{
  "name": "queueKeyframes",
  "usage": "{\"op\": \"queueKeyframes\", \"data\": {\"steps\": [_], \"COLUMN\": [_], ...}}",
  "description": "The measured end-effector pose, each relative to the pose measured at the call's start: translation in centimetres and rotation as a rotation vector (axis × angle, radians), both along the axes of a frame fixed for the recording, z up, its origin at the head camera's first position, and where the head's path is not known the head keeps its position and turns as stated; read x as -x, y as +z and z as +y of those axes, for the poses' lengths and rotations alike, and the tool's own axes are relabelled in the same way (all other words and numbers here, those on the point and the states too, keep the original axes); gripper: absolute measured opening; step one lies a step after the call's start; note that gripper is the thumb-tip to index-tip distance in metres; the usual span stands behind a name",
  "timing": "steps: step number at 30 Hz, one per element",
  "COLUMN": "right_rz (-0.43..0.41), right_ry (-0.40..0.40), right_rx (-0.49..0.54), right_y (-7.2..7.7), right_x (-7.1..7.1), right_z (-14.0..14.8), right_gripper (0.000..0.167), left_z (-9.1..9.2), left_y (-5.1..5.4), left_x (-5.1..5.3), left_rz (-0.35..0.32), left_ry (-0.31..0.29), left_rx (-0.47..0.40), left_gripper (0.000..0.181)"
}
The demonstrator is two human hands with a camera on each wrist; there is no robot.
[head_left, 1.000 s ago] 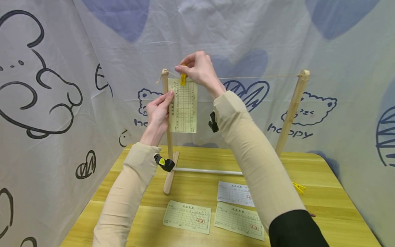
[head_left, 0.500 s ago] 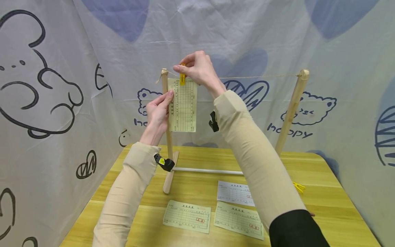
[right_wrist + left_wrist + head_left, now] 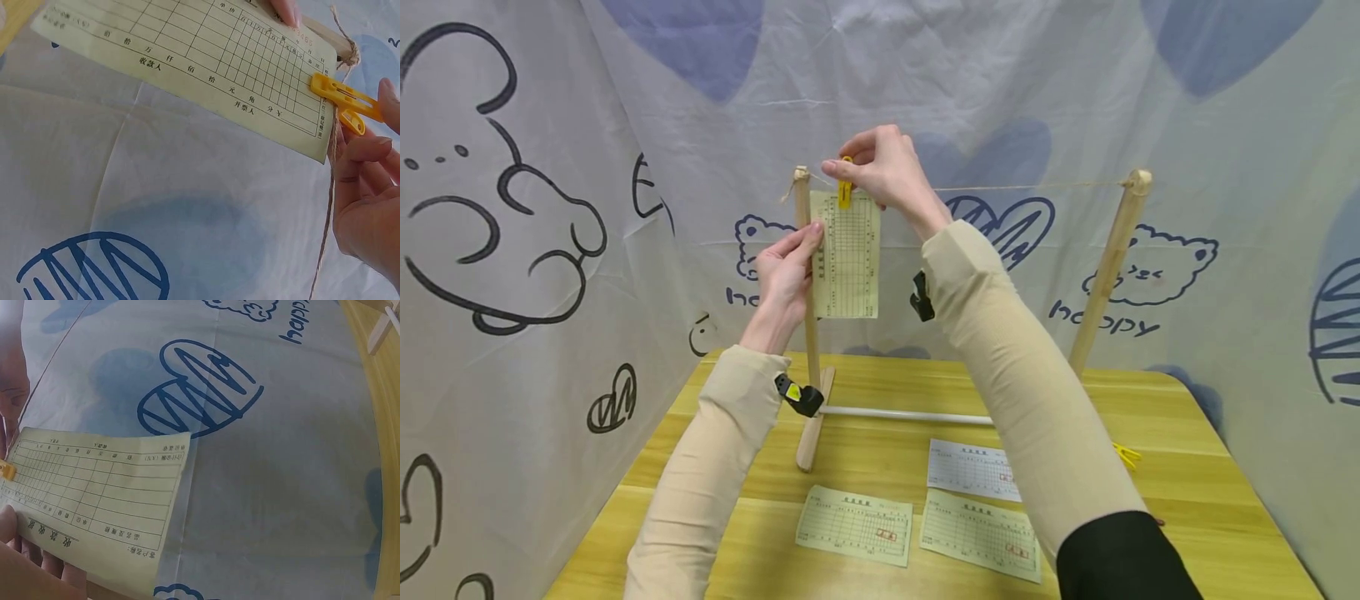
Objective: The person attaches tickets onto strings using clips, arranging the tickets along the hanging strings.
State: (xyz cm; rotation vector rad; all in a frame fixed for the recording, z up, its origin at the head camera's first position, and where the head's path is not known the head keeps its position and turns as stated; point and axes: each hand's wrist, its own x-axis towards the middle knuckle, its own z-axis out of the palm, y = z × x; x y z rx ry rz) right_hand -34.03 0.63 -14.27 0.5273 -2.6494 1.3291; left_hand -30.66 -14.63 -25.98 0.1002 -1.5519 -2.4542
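A pale yellow receipt slip hangs upright, its short edge at the string, near the left wooden post. With thumb in front and fingers behind, my left hand pinches the slip's left edge. Above it, my right hand grips a yellow clothespin by its handle ends. The clothespin has its tips over the slip's top edge in the right wrist view, right by the string. Seen from the left wrist, the printed face of the slip shows, with only a bit of the clothespin.
Two yellowish receipt slips and a white one lie on the wooden table. Another yellow clothespin lies at the right. The right post holds the string's other end; a white rod runs low between the posts.
Both hands keep their holds on the slip and clothespin. The slip's lower edge has shifted very slightly; otherwise nothing visibly moves.
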Motion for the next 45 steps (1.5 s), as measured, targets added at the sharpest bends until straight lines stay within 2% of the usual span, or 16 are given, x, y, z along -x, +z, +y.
{"op": "queueKeyframes", "data": {"steps": [5,9,16,20,33,45], "right_rz": [-0.018,-0.002,0.105,0.131,0.084,0.021], "right_ry": [-0.005,0.007,0.029,0.036,0.038,0.025], "right_rx": [0.019,0.026,0.012,0.007,-0.003,0.005], "right_y": [-0.03,-0.09,-0.45,-0.53,-0.50,-0.27], "right_x": [0.03,0.04,0.10,0.07,0.15,0.15], "right_z": [0.29,0.44,0.54,0.52,0.68,0.72], "right_gripper": [0.051,0.043,0.029,0.027,0.031,0.043], "left_z": [0.10,0.10,0.09,0.07,-0.05,0.08], "left_y": [-0.08,-0.02,-0.07,-0.15,-0.01,-0.12], "left_x": [0.01,-0.04,-0.05,-0.05,0.11,0.16], "left_rz": [-0.002,-0.004,-0.011,-0.018,-0.035,-0.018], "left_ry": [0.010,0.010,-0.002,-0.004,-0.003,0.001], "left_rx": [0.019,0.031,0.040,0.056,0.030,0.042], "left_gripper": [0.023,0.023,0.027,0.030,0.026,0.030]}}
